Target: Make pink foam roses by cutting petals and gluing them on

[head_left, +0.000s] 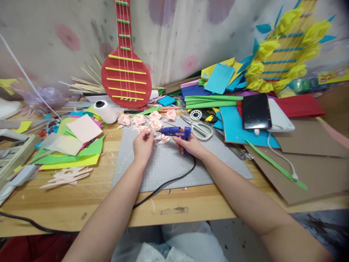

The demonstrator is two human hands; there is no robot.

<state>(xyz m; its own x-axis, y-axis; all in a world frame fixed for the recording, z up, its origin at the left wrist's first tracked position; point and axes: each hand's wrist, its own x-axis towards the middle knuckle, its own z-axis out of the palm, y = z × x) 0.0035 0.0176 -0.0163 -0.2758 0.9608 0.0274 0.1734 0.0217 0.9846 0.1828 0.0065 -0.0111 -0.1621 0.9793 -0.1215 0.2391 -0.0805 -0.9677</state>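
My right hand (188, 143) is wrapped round the handle of a blue hot glue gun (176, 131), whose nozzle points left. Close to that nozzle, my left hand (143, 145) pinches something small and pale pink, probably part of a flower, mostly hidden by the fingers. Several pink handmade flowers (139, 120) lie just beyond my hands. A loose pink petal piece (163, 138) sits under the glue gun on the grey cutting mat (174, 174). The gun's black cord (169, 181) runs across the mat and off the table's front.
Scissors (201, 130) and a yellow-black rotary cutter (200, 115) lie behind my right hand. Coloured sheets (73, 145) and pink scraps (68, 176) are at left, beside a white glue-thread spool (105, 111). A red lute-shaped craft (125, 76) stands behind. A phone (256, 111) rests at right.
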